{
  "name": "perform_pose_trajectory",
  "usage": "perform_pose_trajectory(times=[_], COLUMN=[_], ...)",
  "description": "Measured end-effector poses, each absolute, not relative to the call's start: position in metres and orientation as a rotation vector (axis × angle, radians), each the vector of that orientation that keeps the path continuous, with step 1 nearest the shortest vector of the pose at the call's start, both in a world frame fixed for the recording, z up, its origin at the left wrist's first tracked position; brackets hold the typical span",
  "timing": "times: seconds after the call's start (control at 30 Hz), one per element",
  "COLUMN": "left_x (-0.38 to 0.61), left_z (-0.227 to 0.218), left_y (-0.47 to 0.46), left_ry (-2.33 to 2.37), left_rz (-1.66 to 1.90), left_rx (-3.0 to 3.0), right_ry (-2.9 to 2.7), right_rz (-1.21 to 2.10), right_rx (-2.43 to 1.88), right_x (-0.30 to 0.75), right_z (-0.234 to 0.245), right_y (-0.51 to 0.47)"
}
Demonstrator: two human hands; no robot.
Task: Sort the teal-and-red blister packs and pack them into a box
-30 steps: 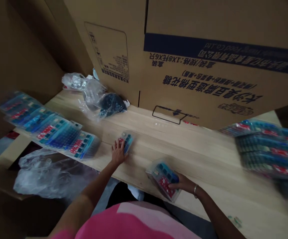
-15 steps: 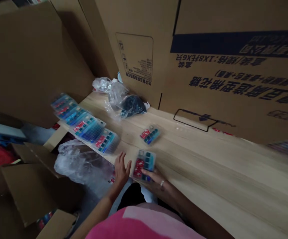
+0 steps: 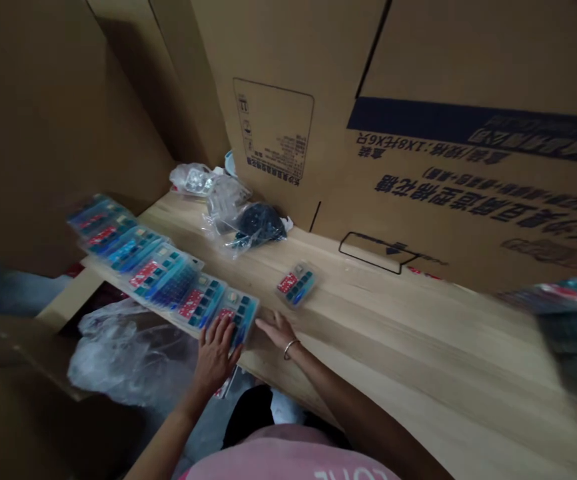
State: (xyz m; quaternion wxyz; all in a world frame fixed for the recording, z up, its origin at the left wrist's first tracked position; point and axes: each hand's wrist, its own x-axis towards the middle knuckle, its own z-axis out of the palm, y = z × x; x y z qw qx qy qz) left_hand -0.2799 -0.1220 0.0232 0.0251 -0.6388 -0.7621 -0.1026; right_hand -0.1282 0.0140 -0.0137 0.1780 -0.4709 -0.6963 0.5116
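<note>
Along the table's left edge runs an overlapping row of flat clear plastic packs (image 3: pixel 153 267) with red, teal and blue contents. At its near end lies another such pack (image 3: pixel 244 310). My left hand (image 3: pixel 214 350) rests on this end pack with its fingers laid flat over the red part. Just right of the same pack is my right hand (image 3: pixel 277 328), fingers stretched out with nothing in them. I cannot tell whether its thumb touches the pack's edge. A single similar pack (image 3: pixel 296 285) lies alone on the wood beyond my right hand.
Clear plastic bags (image 3: pixel 226 200), one with dark pieces (image 3: pixel 261 223), lie at the back. A large printed carton (image 3: pixel 338 167) walls the far side. A blurred stack of packs (image 3: pixel 576 333) stands right. A plastic bag (image 3: pixel 123 353) hangs below the left edge.
The pack held in my right hand has moved left to the end of the row, and the right hand has let go. My left hand has come down onto that pack.
</note>
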Motion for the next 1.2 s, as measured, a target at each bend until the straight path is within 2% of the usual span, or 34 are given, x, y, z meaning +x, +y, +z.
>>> perform_pose_trajectory(times=[0.2,0.37,0.47,0.57,0.67,0.77,0.87,0.97,1.1,1.2], left_x=[-0.270,-0.229,-0.188,-0.154,-0.140,-0.140,-0.143,-0.141,-0.146,-0.184], left_z=[0.035,0.039,0.015,-0.015,-0.034,-0.039,-0.038,-0.031,0.000,0.039], left_y=[-0.109,-0.074,-0.048,-0.033,-0.035,-0.046,-0.056,-0.062,-0.069,-0.077], left_ry=[-2.271,-2.210,-2.366,-2.773,-2.993,-3.115,-3.208,-3.251,-3.148,-2.929], left_rz=[-0.357,-0.621,-0.721,-0.549,-0.466,-0.519,-0.588,-0.650,-1.001,-1.197], left_rx=[-1.887,-2.143,-2.352,-2.320,-2.223,-2.156,-2.055,-1.979,-1.925,-1.866], right_ry=[-2.470,-2.691,-2.715,-2.511,-1.993,-1.545,-1.309,-1.247,-1.212,-1.311], right_rz=[0.768,0.679,0.782,0.852,0.888,1.169,1.549,1.780,1.870,1.820], right_rx=[-1.476,-1.383,-1.257,-1.151,-1.465,-1.778,-1.758,-1.639,-1.479,-1.389], right_x=[-0.077,-0.032,0.002,0.026,0.025,0.007,-0.006,0.000,0.004,-0.034], right_z=[-0.019,-0.029,-0.038,-0.051,-0.067,-0.080,-0.082,-0.072,-0.034,0.009], right_y=[0.092,0.063,0.022,-0.005,-0.009,-0.005,-0.006,-0.009,-0.003,0.003])
